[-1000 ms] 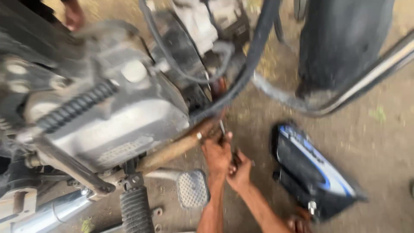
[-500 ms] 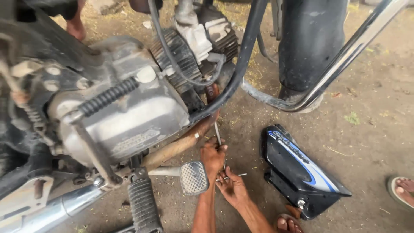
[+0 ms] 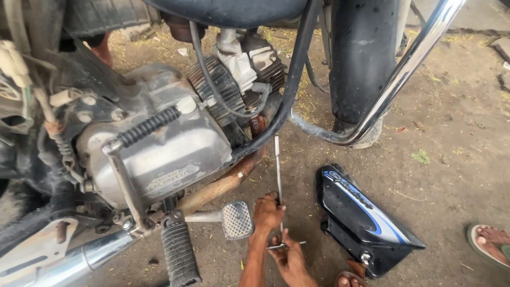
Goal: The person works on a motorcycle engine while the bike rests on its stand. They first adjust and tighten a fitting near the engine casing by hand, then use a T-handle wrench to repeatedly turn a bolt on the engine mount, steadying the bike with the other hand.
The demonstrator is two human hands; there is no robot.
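My left hand (image 3: 268, 211) grips the thin shaft of a long T-handle wrench (image 3: 278, 170) that stands nearly upright. The wrench's upper end reaches the spot where the rusty exhaust pipe (image 3: 226, 183) meets the finned engine cylinder (image 3: 218, 87). My right hand (image 3: 289, 258) holds the cross handle at the wrench's lower end, just above the dirt ground. Both hands are low beside the motorcycle's silver engine case (image 3: 164, 154), right of the brake pedal (image 3: 237, 219).
A black side panel with blue and white stripes (image 3: 366, 223) lies on the ground to the right. A chrome crash guard (image 3: 396, 79) and the front tyre (image 3: 361, 58) stand behind. A ribbed footpeg (image 3: 179, 255) and muffler (image 3: 69, 260) are at left. Another person's sandalled foot (image 3: 491, 242) is at far right.
The view has steadied and tilted. Both hands stay on the wrench and sit a little lower in the picture. The wrench now stands more upright.
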